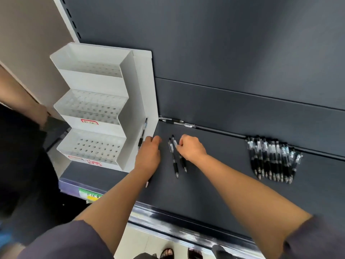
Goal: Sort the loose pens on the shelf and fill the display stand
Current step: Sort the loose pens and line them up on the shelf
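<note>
- A white three-tier display stand (93,109) stands at the far left of the dark shelf (205,193). Each step has rows of small holes, and all the holes that show are unfilled.
- The right hand (192,148) is over the middle of the shelf, knuckles up. Its fingers (180,146) are curled and clamped on the clear upper barrel of the pinched pen (183,163), whose black grip and tip point toward the near edge.
- A second pen (173,157) lies flat on the shelf just left of the pinched pen, roughly parallel to it, with its tip also toward the near edge.
- The left hand (148,154) is palm down beside the right wall of the stand, its fingers (155,140) bent at the knuckles. I cannot tell whether they hold anything.
- A pen tip (147,183) shows from under the left wrist.
- A leaning pen (142,133) rests against the stand's right wall, just beyond the left hand.
- Two stray pens (176,122) lie end to end along the far edge of the shelf, against the back panel.
- A row of pens (272,159) lies side by side well to the right, tips toward the near edge.
- A green and yellow price label (89,195) sits on the shelf's front rail.
- A second person's arm (20,98) is at the far left.
</note>
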The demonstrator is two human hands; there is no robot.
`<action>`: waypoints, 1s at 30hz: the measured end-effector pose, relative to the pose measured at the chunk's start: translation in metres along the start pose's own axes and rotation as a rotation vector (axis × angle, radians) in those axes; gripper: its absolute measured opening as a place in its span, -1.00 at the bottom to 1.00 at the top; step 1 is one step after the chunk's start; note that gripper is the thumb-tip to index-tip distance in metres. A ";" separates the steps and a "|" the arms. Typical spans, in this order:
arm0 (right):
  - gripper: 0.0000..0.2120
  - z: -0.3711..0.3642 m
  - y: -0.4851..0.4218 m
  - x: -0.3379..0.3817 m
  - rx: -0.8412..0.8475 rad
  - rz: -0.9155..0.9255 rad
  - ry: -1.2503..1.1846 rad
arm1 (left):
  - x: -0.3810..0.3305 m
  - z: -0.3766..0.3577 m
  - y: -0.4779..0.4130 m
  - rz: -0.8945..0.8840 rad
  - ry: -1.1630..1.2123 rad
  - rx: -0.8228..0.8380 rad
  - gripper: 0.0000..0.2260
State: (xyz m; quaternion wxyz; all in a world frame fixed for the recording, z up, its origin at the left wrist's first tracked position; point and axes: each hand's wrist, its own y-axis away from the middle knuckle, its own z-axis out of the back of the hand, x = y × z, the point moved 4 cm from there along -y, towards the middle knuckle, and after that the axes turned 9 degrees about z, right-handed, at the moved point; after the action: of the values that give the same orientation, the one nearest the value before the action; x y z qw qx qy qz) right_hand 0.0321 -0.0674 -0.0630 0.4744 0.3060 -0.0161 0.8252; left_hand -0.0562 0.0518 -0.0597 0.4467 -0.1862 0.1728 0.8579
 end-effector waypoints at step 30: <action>-0.92 0.008 0.025 -0.026 0.080 -0.252 -0.182 | -0.014 -0.017 -0.004 0.358 1.025 0.709 -0.89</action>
State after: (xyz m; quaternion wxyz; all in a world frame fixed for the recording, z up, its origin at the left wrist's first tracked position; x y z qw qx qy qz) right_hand 0.0258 -0.1036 -0.0634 0.5583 0.3977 0.0123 0.7280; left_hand -0.0431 0.0365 -0.0681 0.1919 -0.3816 0.6654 0.6122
